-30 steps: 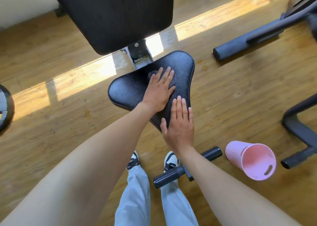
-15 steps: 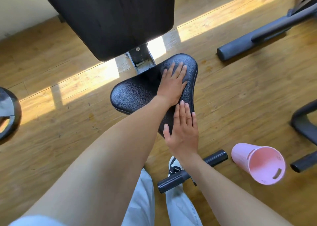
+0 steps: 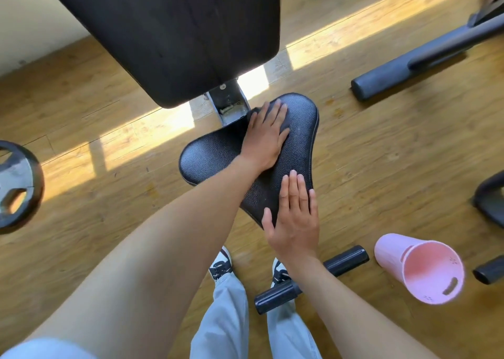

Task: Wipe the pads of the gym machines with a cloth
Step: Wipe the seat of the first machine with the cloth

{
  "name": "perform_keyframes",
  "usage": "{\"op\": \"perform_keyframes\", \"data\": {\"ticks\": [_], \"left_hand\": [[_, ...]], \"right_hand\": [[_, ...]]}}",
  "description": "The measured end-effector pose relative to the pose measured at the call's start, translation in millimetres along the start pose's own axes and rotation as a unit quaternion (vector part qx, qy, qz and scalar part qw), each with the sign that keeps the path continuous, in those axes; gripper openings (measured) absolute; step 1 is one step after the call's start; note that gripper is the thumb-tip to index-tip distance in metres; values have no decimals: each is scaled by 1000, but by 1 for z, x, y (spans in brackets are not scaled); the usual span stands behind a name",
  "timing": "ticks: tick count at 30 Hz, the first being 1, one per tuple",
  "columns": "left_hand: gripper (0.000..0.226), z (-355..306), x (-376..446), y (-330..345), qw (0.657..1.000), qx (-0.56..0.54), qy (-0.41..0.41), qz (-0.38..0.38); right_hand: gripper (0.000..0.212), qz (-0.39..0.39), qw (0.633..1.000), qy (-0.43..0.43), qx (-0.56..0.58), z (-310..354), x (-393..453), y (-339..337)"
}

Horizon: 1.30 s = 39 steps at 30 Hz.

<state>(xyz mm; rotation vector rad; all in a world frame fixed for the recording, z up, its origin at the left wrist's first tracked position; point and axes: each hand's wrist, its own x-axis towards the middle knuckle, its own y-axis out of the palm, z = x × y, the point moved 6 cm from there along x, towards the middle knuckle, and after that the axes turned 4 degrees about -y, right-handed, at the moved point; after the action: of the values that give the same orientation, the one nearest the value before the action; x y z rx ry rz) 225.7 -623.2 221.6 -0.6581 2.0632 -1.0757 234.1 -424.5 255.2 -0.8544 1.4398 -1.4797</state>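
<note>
A dark cloth [image 3: 255, 113] lies flat on the far part of a black, pebbled seat pad [image 3: 298, 145], almost wholly hidden under the left hand [image 3: 266, 137]; only a dark edge shows at the hand's far-left side (hard to tell from the pad). The left fingers [image 3: 276, 113] lie straight and close together, pressing down on the cloth. The right hand [image 3: 296, 216] rests flat on the pad's near tip, fingers straight and together. A large black back pad [image 3: 169, 31], cut off at the top, looms beyond. A pink bucket [image 3: 420, 268] lies tipped on the wooden floor [image 3: 95, 208] at right.
</note>
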Motion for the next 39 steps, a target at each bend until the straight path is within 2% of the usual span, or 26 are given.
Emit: {"op": "perform_keyframes", "data": {"ticks": [3, 5, 10, 14, 17, 21, 24, 26, 28, 31, 34, 39], "left_hand": [[61, -1, 22, -5, 1000, -7, 2, 7], [61, 9, 6, -7, 1000, 2, 2, -5], [61, 81, -66, -9, 987, -25, -144, -67], [59, 70, -60, -10, 979, -29, -188, -77], [59, 23, -27, -8, 989, -13, -129, -65], [59, -34, 39, -7, 1000, -12, -1, 11], [59, -73, 71, 1, 989, 72, 110, 67], [58, -83, 77, 6, 981, 100, 148, 75], [59, -80, 67, 8, 979, 98, 171, 60], [57, -62, 23, 12, 969, 39, 239, 38], [55, -32, -29, 10, 951, 3, 304, 63], [57, -3, -49, 5, 930, 44, 349, 109]], "right_hand": [[78, -2, 1000, -6, 6, -2, 1, 2], [78, 5, 1000, -11, 3, -2, 1, 0], [77, 23, 1000, -1, 10, 0, 2, -1], [78, 25, 1000, -2, 10, 1, 1, -1], [78, 12, 1000, 2, 2, 2, 0, -1], [77, 6, 1000, 3, 11, 2, 1, 2], [77, 10, 1000, -2, 2, 2, 0, 3], [77, 10, 1000, -5, -2, 2, 1, 3], [78, 5, 1000, -6, 1, 1, 1, 3], [77, -3, 1000, -1, 6, 1, 2, 2], [75, 3, 1000, -4, -4, 1, 1, 0], [76, 0, 1000, -5, -3, 2, 1, -3]]}}
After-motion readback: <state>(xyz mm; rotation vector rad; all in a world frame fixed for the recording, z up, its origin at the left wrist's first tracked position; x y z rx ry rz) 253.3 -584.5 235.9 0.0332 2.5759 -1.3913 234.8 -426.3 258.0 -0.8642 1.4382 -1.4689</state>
